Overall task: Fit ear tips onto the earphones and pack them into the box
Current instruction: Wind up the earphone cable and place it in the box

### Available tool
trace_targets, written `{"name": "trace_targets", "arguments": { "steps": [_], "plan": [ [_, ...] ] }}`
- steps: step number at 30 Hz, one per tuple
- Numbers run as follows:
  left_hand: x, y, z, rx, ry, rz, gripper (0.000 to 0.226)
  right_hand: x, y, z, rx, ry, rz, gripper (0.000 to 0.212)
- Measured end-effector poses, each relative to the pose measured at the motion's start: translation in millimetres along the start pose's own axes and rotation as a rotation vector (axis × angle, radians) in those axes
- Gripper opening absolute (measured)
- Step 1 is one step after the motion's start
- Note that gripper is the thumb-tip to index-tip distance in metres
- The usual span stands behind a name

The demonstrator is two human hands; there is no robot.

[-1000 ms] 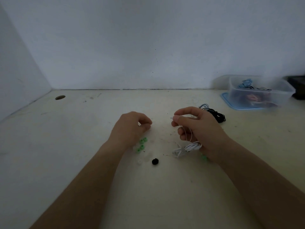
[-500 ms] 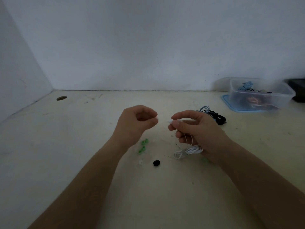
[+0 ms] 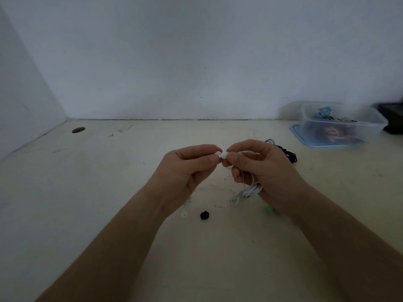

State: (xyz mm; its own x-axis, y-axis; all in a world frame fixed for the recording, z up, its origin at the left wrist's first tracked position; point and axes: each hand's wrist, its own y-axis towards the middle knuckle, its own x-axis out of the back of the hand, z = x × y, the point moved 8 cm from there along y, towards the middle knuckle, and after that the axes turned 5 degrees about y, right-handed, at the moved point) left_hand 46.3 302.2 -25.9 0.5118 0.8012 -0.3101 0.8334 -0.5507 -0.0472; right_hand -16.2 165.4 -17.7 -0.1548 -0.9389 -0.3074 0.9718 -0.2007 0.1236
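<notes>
Since a second ago the left hand [image 3: 185, 171] has risen off the counter [image 3: 87, 192] and closed the gap to the right hand. It now meets it in mid-air. Below it lie a loose white tip [image 3: 184, 214] and a black tip [image 3: 204, 215]. The left thumb and forefinger pinch a small white ear tip [image 3: 218, 153], held against the white earbud [image 3: 224, 155] pinched by the right hand [image 3: 266, 171]. The earbud's white cable [image 3: 248, 191] hangs bundled under that palm. Black earphones [image 3: 287, 154] lie behind. Far right stands the clear box [image 3: 340, 125], cables inside.
</notes>
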Motion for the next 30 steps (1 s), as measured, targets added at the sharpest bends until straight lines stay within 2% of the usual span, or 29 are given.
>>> {"name": "trace_targets", "arguments": {
  "steps": [8, 22, 30],
  "plan": [
    [-0.5, -2.0, -2.1, 0.005, 0.002, 0.002, 0.024, 2.1, -0.1, -0.4, 0.007, 0.001, -0.024, 0.023],
    [-11.6, -4.3, 4.0, 0.053, -0.06, 0.103, 0.017, 1.8, 0.5, 3.7, 0.042, -0.02, -0.005, 0.021],
    [-10.4, -4.7, -1.1, 0.002, 0.024, 0.105, 0.019, 1.7, 0.8, 4.5, 0.06, -0.04, 0.014, 0.018]
  ]
}}
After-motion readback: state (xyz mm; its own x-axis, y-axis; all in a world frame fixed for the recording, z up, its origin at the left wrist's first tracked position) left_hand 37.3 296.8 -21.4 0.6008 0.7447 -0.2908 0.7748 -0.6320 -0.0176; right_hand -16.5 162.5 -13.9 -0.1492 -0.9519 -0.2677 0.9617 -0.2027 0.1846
